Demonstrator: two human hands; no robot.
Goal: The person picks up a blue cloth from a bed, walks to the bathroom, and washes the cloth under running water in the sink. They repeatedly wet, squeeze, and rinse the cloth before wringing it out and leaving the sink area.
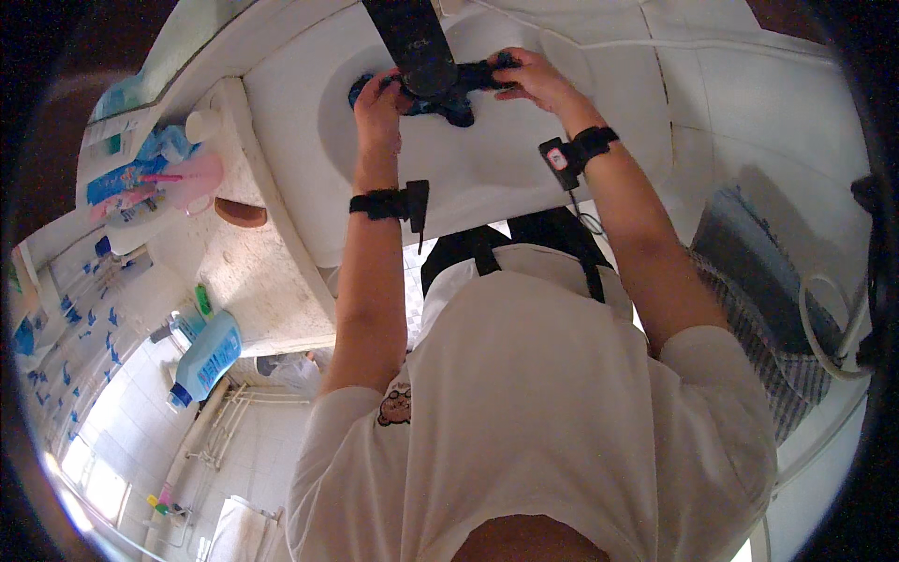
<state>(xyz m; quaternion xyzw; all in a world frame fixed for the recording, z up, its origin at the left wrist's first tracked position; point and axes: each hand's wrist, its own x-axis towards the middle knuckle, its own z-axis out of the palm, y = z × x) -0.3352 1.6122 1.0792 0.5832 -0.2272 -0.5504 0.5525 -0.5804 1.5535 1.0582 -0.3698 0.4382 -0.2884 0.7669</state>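
Observation:
A dark blue cloth item (456, 109) stretches between my two hands over the white basin (491, 161). My left hand (379, 105) grips its left end, fingers curled into the fabric. At the other end, my right hand (530, 77) pinches the cloth between thumb and fingers. A black device arm (418, 49) at the top centre hides the middle of the cloth and some of my left fingertips. Each wrist wears a black strap with a small module. What kind of garment or cloth it is cannot be told.
Left of the basin, a worn ledge (253, 302) holds a pink cup (200, 175), a brown curved object (241, 212) and a blue detergent bottle (207, 358). A white hose or cable (632, 43) runs along the basin's far side. Grey fabric (758, 281) hangs at the right.

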